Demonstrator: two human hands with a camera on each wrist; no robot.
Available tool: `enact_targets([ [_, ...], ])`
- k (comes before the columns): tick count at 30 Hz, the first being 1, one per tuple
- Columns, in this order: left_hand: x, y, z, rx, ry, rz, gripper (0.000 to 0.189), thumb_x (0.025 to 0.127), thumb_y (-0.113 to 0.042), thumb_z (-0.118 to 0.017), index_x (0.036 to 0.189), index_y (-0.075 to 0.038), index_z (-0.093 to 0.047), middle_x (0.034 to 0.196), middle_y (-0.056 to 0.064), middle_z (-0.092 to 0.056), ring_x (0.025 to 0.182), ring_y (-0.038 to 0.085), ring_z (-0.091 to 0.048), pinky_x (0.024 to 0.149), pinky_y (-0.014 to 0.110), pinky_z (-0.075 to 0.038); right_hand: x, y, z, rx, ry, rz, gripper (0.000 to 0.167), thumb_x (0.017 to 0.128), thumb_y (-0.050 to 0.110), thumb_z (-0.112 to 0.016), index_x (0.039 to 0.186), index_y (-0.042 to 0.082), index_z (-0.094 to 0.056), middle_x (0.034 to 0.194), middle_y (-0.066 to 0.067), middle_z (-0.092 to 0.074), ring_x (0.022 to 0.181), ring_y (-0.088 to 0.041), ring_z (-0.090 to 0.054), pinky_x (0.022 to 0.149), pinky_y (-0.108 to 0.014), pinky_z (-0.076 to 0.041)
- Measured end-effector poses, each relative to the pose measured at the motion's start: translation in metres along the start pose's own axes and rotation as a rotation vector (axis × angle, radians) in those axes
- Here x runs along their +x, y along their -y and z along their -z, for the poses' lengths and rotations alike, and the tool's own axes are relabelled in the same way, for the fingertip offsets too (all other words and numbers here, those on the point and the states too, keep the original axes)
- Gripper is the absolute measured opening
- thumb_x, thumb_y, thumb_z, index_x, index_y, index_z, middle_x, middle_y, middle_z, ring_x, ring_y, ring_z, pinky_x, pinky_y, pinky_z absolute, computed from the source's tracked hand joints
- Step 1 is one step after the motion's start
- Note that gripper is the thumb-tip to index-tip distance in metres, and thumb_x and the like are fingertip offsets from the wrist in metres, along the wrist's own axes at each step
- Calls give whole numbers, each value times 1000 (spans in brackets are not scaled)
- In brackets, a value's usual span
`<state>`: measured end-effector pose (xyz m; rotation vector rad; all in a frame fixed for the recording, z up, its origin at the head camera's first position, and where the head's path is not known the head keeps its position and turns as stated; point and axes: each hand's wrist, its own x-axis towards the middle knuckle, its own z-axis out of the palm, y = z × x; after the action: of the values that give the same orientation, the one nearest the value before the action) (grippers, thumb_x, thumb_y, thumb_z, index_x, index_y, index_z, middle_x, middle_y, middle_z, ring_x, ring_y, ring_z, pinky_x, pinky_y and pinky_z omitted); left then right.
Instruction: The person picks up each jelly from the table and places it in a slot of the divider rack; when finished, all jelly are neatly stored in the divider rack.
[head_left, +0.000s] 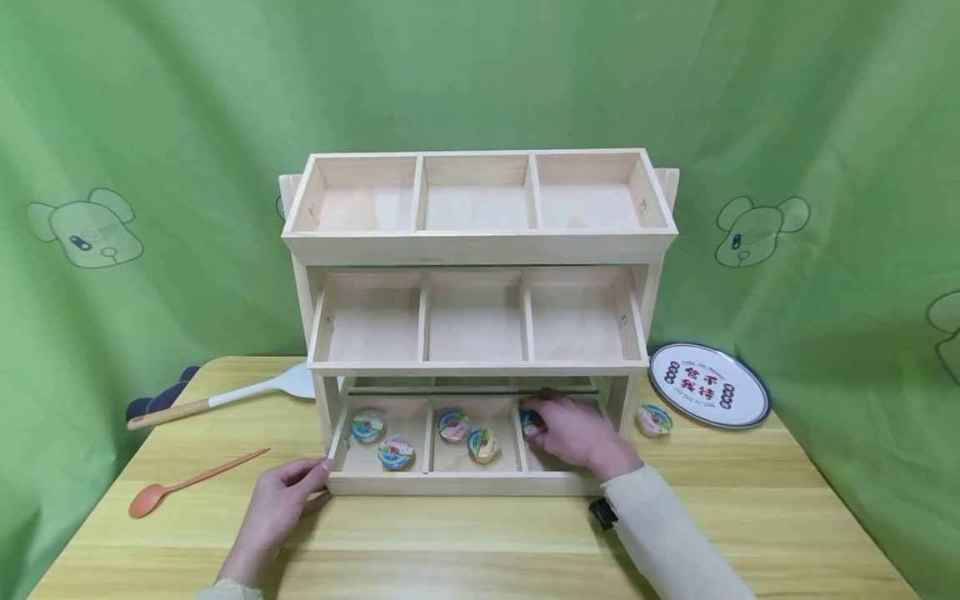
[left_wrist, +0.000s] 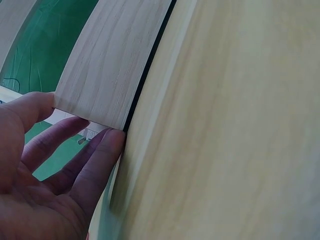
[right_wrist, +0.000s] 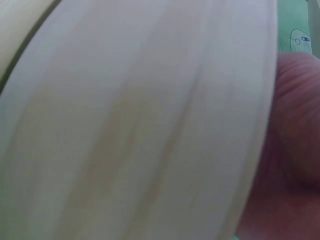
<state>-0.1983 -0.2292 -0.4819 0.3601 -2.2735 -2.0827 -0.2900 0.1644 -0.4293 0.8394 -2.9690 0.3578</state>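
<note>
A three-tier wooden rack point(head_left: 480, 248) stands on the table, each tier split into three compartments. My right hand point(head_left: 573, 429) reaches into the bottom tier's right compartment and holds a jelly cup point(head_left: 531, 423), partly hidden by the fingers. Two jelly cups point(head_left: 396, 452) lie in the left compartment and two more jelly cups point(head_left: 483, 446) in the middle one. At the bottom tray's left front corner, my left hand point(head_left: 281, 504) pinches the wooden tray point(left_wrist: 107, 65) between thumb and fingertips. The right wrist view shows mostly the tray's front board point(right_wrist: 140, 120), hiding the right fingers.
One jelly cup point(head_left: 654, 420) sits on the table right of the rack, beside a white plate point(head_left: 708, 385) with a dark rim. To the left lie a white spatula point(head_left: 247, 390) with a wooden handle and an orange spoon point(head_left: 150, 498). Green curtain point(head_left: 480, 75) hangs behind.
</note>
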Motion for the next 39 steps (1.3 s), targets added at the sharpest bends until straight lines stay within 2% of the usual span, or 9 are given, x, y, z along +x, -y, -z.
enact_targets([
  [8,0,1,0,-4,0,-4,35,96,-12,-66,120,14,-61,120,26,-60,97,21,-65,86,32,-59,-3,3,6,21,0,-36,48,85,23,-77,129,11,-63,114,-10,-63,94,-28,-63,84,-47,-58],
  [16,-1,0,0,2,-2,-7,35,96,-12,-66,120,14,-61,121,27,-60,97,22,-65,86,31,-59,-20,7,24,73,-57,-17,47,88,27,-75,131,15,-63,127,-11,-61,103,-31,-62,89,-52,-56],
  [20,0,1,1,-6,-1,-3,35,96,-10,-66,120,14,-61,121,27,-60,97,21,-65,86,32,-59,-30,6,33,82,-68,-8,46,90,28,-73,131,11,-62,128,-14,-60,112,-34,-58,95,-55,-52],
  [26,0,1,2,-15,3,1,36,96,-10,-65,121,15,-60,123,28,-59,98,22,-65,86,32,-59,-49,2,47,99,-61,-24,43,91,21,-71,128,3,-60,124,-17,-61,107,-35,-61,93,-55,-54],
  [39,0,0,1,-17,10,1,36,95,-10,-66,121,15,-60,124,28,-58,99,22,-64,87,32,-59,-78,-18,62,132,-72,-59,44,86,17,-74,125,2,-61,116,-15,-62,102,-34,-61,89,-55,-55],
])
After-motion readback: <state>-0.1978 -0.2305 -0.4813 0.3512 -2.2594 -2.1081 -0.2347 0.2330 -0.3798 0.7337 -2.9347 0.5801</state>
